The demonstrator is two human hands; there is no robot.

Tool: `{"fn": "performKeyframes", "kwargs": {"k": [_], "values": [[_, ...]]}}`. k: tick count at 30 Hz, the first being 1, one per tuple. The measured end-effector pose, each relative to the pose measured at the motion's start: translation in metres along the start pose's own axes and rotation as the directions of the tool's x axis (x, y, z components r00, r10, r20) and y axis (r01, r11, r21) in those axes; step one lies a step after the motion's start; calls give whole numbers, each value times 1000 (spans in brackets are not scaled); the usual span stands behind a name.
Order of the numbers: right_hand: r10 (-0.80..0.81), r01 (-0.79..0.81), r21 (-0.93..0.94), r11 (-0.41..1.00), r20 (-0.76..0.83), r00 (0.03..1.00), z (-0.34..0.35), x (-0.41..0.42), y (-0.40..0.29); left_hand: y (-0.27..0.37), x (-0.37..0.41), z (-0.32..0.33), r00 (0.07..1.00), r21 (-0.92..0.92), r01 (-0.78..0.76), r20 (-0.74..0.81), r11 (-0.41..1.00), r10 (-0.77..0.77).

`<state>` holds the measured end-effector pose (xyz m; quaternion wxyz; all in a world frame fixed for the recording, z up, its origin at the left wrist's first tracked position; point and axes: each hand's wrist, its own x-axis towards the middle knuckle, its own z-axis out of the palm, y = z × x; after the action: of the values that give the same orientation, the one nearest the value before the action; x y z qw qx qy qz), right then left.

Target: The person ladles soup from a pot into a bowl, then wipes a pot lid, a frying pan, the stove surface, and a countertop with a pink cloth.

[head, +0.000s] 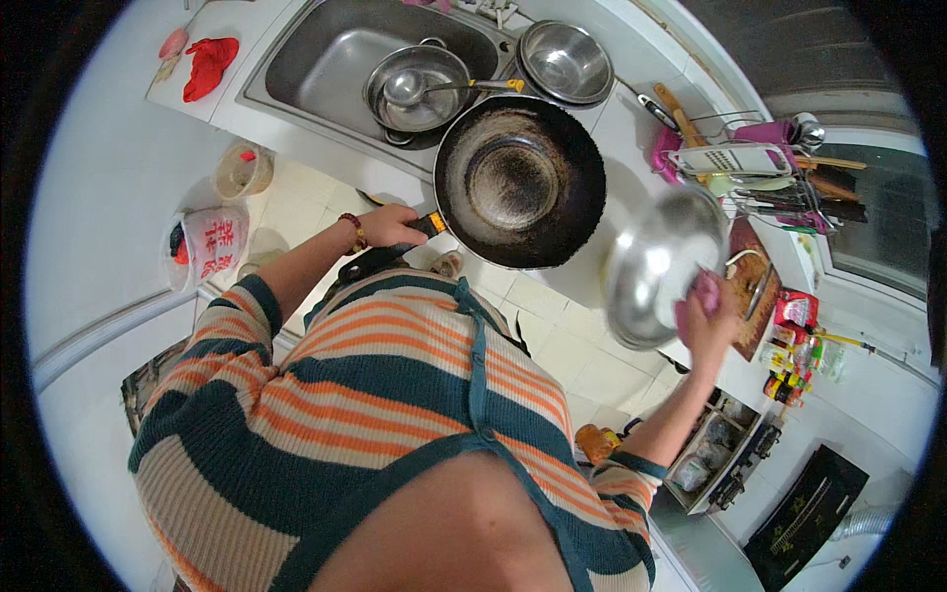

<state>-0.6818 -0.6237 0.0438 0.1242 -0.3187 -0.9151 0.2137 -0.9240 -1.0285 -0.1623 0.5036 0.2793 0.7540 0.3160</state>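
My left hand [396, 226] is closed around the handle of a dark, worn wok [518, 177], which is held open side up at the counter's edge beside the sink. In my right hand [712, 318] is a pink cloth [701, 296] against a shiny metal bowl or lid [658, 259], blurred, at the right of the wok; whether the fingers also grip its rim is hidden. A metal pot [422, 111] with a ladle [405, 89] in it stands in the steel sink [325, 74].
Stacked metal bowls [566, 63] stand right of the sink. A utensil rack [740, 159] and a wooden cutting board [753, 281] with a knife lie at the right. A red cloth [210, 68] is on the left counter; below are a plastic bucket [243, 172] and a bag [211, 248].
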Motion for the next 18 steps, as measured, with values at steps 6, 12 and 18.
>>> {"fn": "performKeyframes", "kwargs": {"k": [6, 12, 18], "values": [[-306, 340, -107, 934, 248, 919, 107, 17, -145, -4, -10, 8, 992, -45, -102, -73, 994, 98], [-280, 382, -208, 900, 396, 875, 175, 39, -159, 10, -39, 8, 999, -321, -16, 35, 947, 29], [-251, 369, -238, 898, 411, 876, 195, 46, -155, 3, -42, 8, 996, -303, -4, 79, 953, 29]]}}
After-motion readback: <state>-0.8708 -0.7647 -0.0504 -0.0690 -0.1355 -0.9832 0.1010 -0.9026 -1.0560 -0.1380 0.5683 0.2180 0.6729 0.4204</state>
